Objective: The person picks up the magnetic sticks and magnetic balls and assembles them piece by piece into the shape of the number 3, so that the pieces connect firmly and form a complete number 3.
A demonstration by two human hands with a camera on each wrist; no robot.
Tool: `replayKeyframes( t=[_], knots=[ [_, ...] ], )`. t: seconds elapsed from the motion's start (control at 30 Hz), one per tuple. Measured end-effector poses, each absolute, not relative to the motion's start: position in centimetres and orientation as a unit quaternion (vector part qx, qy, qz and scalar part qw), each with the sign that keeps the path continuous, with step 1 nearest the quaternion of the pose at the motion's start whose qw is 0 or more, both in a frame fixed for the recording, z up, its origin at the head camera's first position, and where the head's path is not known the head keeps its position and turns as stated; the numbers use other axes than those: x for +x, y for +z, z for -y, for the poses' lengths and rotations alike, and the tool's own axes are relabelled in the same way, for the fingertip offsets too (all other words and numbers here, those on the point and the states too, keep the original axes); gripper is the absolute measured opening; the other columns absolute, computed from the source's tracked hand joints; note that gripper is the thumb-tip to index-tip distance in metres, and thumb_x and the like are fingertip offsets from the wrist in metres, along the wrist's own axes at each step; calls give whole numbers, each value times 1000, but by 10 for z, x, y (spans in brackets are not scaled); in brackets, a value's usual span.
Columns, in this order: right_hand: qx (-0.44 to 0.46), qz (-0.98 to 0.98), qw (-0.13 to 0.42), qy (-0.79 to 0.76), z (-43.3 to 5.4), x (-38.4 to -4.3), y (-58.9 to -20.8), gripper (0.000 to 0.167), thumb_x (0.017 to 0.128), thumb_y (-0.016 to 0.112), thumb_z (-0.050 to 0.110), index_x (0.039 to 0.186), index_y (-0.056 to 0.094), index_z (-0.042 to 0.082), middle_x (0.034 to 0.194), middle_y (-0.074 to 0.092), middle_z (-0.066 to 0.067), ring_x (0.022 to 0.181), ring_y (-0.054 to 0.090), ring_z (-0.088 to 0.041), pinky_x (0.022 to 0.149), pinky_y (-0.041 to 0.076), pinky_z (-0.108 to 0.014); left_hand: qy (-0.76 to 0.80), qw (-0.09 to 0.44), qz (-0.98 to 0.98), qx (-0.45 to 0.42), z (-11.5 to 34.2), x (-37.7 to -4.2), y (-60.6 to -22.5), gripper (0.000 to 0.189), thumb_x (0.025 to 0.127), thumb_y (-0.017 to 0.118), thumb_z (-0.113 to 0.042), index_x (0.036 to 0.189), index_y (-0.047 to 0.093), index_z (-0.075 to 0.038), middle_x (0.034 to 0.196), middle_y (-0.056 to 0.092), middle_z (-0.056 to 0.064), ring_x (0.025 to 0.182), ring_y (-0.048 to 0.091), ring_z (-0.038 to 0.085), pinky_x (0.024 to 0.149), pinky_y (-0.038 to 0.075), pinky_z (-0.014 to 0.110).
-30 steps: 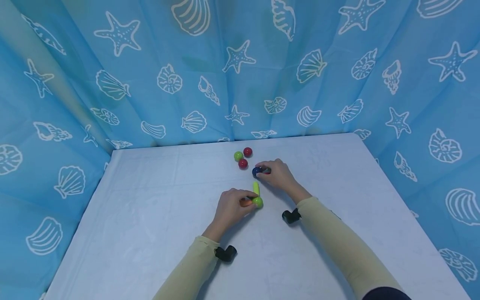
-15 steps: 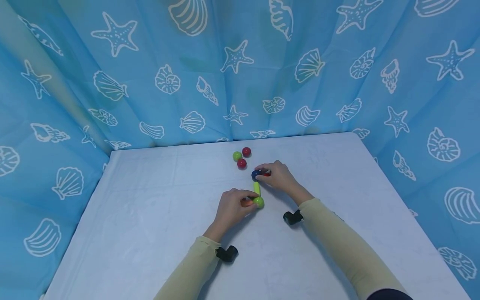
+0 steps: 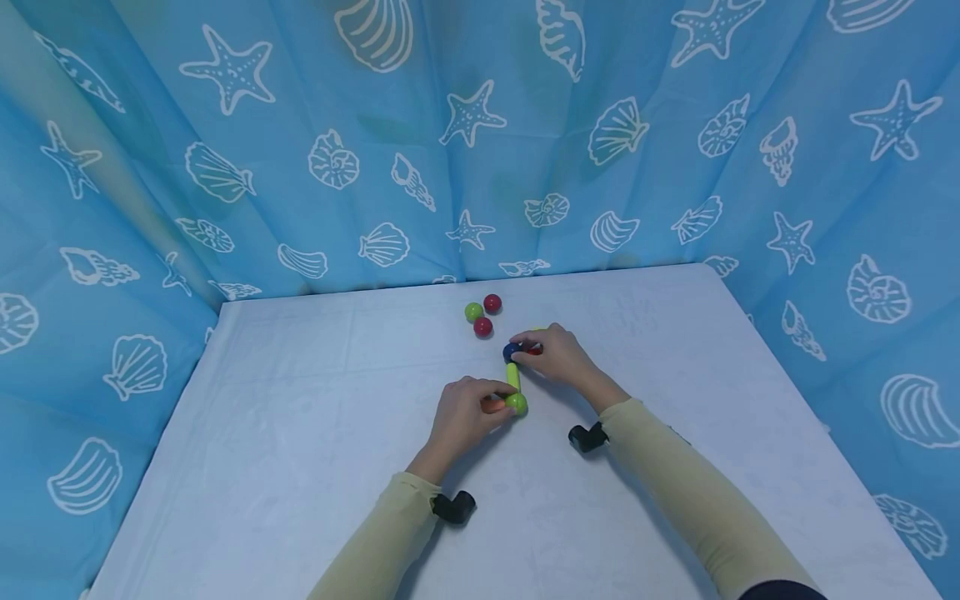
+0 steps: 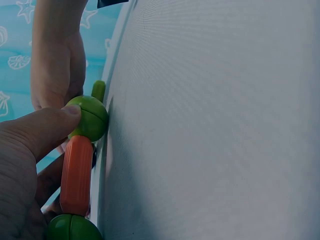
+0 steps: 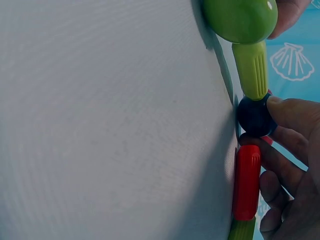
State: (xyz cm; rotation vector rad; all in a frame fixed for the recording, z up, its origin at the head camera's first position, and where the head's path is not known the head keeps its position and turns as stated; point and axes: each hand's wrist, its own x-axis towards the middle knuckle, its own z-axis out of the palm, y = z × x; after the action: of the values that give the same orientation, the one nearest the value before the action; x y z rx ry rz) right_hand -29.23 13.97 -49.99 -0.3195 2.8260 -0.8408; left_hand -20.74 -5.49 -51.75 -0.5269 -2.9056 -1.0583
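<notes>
My left hand pinches a green ball between thumb and fingers. An orange rod meets that ball, and a second green ball sits at the rod's other end. From the pinched ball a yellow-green rod runs away across the table to a dark blue ball. My right hand pinches the blue ball, which touches the rod's end in the right wrist view. Under the right fingers lies a red rod, followed by a green piece, partly cut off.
Beyond the hands, two red balls and a loose green ball lie in a cluster on the white-covered table. A blue curtain with shell prints hangs along the back and sides. Each wrist bears a black camera.
My right hand has drawn the blue ball slightly nearer, closing the gap to the yellow-green rod's far end. My left hand keeps its pinch on the green ball.
</notes>
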Motion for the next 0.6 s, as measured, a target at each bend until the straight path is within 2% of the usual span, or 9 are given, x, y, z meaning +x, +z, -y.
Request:
replayKeyframes(
  t=[0.6],
  knots=[
    [-104,-952,97,-271,-139,-290,-498,42,97,69,38,136,67,25,120,63,-11,110,51,-29,94,48,-47,-342,-2,926,-162,54,-209,-517,29,88,81,-31,116,78,-29,105,74,-11,89,56,9,83,43,33]
  ],
)
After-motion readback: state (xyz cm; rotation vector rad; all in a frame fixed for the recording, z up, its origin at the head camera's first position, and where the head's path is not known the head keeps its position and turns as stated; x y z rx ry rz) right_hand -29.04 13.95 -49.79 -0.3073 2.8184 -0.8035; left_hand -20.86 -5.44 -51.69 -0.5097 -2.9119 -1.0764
